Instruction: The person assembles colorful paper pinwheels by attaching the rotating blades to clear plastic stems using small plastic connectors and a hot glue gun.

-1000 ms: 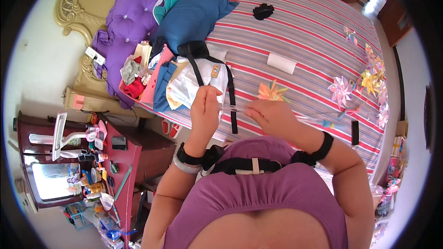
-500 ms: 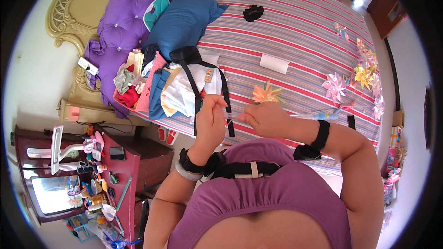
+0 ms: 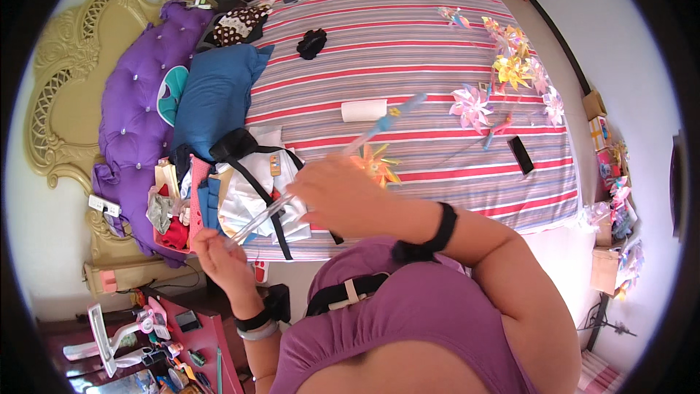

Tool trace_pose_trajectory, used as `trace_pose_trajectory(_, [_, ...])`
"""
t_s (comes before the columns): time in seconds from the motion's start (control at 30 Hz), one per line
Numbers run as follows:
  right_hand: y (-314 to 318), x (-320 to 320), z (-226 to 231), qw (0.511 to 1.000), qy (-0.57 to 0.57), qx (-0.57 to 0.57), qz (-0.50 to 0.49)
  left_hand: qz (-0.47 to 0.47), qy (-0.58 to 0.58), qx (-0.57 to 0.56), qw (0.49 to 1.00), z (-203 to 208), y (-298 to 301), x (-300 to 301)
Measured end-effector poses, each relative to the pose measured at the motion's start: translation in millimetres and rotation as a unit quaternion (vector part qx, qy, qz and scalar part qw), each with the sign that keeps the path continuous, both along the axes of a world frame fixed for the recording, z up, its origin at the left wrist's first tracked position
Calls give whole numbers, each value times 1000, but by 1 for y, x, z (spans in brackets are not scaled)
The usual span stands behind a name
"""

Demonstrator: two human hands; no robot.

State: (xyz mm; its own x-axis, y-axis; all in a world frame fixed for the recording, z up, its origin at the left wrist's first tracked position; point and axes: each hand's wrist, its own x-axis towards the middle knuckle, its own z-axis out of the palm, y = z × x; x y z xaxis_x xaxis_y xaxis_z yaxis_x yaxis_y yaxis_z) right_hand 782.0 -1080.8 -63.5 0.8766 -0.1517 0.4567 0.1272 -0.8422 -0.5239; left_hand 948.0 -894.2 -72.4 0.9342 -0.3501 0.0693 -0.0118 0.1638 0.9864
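Note:
A clear stick (image 3: 260, 220) with a light blue piece (image 3: 385, 123) and a small yellow shape toward its upper end slants from lower left to upper right across my two hands. My left hand (image 3: 223, 261) pinches its lower end near the bed's front edge. Closed around the stick higher up is my right hand (image 3: 341, 193), back of the hand toward me, with the blue part sticking out beyond it. Just past my right hand, an orange-yellow pinwheel (image 3: 380, 165) shows partly; whether it touches the hand I cannot tell.
Several shiny pinwheels (image 3: 512, 71) lie on the striped bed (image 3: 408, 36) at the right, near a black phone (image 3: 520, 155). A white roll (image 3: 364, 110) is mid-bed. Folded clothes (image 3: 248, 190), a black strap and a pink basket (image 3: 197, 182) sit left. A cluttered red table (image 3: 219, 335) stands lower left.
My view has shifted, so the bed's things appear further left. My hands have moved apart along the stick, and its blue end has swung from beside my right forearm to the upper right.

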Motion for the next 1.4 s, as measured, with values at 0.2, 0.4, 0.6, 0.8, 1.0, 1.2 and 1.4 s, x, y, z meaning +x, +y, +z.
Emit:
trace_pose_trajectory(0.2, [-19, -22, 5, 988, -24, -116, -96, -17, 52, -40, 998, 12, 11, 8])
trace_pose_trajectory(0.4, [15, 16, -11, 973, -137, -182, -26, -40, 184, -29, 982, 17, 13, -17])
trace_pose_trajectory(0.6, [19, 20, -18, 968, -126, -218, -18, -80, 299, -1, 951, 9, 23, -26])
trace_pose_trajectory(0.8, [14, 20, -24, 963, -95, -252, -18, -129, 387, -23, 913, 2, 18, -25])
trace_pose_trajectory(1.0, [2, 14, -6, 987, 130, -89, 42, -79, 210, 6, 974, -2, 3, -36])
trace_pose_trajectory(1.2, [18, 15, 15, 965, 233, -61, 108, -16, -2, 19, 1000, 0, 22, -35])
trace_pose_trajectory(1.4, [44, -5, -13, 982, 187, -11, 35, -119, -324, 91, 934, -16, 38, -27])
